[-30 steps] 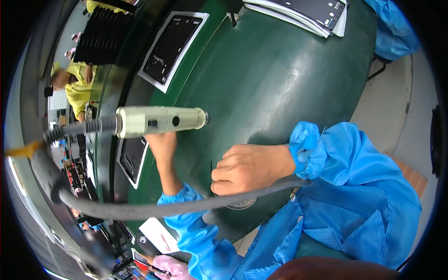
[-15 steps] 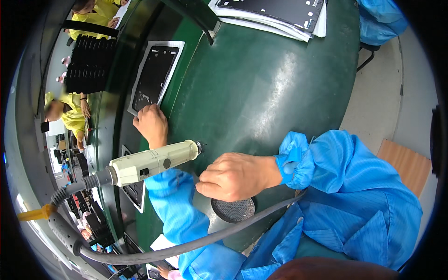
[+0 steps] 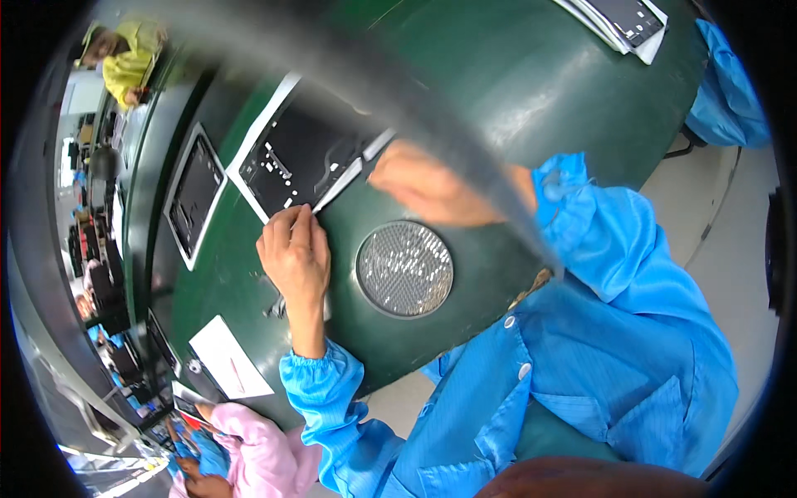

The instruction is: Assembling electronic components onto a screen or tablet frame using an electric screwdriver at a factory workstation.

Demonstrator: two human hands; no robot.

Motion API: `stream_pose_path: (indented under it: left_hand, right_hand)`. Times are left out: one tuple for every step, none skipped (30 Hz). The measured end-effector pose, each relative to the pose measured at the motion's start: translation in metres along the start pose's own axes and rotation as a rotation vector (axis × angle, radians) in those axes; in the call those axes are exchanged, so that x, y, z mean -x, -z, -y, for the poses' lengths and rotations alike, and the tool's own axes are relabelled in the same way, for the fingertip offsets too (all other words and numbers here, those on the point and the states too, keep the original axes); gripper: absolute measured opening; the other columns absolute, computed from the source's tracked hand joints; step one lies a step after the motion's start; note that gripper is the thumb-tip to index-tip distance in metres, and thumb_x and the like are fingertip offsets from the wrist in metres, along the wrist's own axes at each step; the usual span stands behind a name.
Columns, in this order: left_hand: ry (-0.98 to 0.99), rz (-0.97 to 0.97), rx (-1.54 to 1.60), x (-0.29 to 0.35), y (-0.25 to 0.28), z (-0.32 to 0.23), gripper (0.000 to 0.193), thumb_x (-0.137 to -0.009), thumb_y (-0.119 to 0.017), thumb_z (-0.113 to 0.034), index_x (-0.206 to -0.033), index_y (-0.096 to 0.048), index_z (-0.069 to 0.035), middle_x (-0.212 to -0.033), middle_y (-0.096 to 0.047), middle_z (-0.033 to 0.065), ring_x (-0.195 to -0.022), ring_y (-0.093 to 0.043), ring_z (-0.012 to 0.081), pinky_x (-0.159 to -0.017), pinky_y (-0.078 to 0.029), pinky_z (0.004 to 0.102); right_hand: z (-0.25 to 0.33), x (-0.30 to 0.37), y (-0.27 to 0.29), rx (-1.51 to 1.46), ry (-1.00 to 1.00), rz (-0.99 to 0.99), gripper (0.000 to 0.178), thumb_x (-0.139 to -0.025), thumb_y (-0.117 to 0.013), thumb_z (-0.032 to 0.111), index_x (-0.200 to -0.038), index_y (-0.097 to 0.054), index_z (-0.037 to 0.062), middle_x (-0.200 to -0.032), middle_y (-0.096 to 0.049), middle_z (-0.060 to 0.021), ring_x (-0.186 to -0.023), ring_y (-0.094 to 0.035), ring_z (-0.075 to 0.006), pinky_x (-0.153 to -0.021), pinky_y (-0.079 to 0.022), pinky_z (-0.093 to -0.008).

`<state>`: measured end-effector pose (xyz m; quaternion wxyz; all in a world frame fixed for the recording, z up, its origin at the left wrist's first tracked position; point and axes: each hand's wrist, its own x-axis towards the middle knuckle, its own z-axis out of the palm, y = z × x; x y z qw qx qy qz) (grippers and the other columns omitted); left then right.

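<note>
A flat black panel (image 3: pixel 307 145) with small white patches lies on a white sheet on the green table. At its near corner my left hand (image 3: pixel 295 257) has its fingers closed on the edge. My right hand (image 3: pixel 444 187) is beside the panel's right edge, its fingers curled and blurred; whatever is in them cannot be made out. Close to both hands, a round dish (image 3: pixel 404 270) holds many tiny shiny pieces. A thick grey cable (image 3: pixel 465 137), badly blurred, passes in front of the panel and my right hand.
Another dark panel (image 3: pixel 196 195) in a white border lies to the left. A white paper (image 3: pixel 230 357) is at the lower left, near a person in pink (image 3: pixel 270 452). Stacked panels (image 3: pixel 623 25) stand at the far right. A person in yellow (image 3: pixel 133 58) is across the line.
The black panel now lies nearer, with my left hand at its near corner. My right hand has moved up and away from the dish. The pale hand tool is out of sight; the view has shifted.
</note>
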<state>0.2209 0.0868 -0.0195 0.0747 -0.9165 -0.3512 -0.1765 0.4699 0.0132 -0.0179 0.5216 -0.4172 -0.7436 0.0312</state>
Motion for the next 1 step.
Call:
stream_pose_path:
  left_hand:
    - [0.047, 0.059, 0.015, 0.0094, 0.0019, 0.0034, 0.028, -0.079, -0.067, -0.009, -0.107, -0.066, -0.008, -0.101, -0.064, 0.0079, -0.095, -0.059, 0.0294, -0.087, -0.045, 0.0408]
  right_hand:
    - [-0.0051, -0.0033, -0.0102, 0.035, 0.000, 0.013, 0.009, -0.073, -0.063, 0.007, -0.081, -0.058, 0.0039, -0.074, -0.059, -0.0117, -0.067, -0.063, -0.0298, -0.059, -0.051, -0.0399]
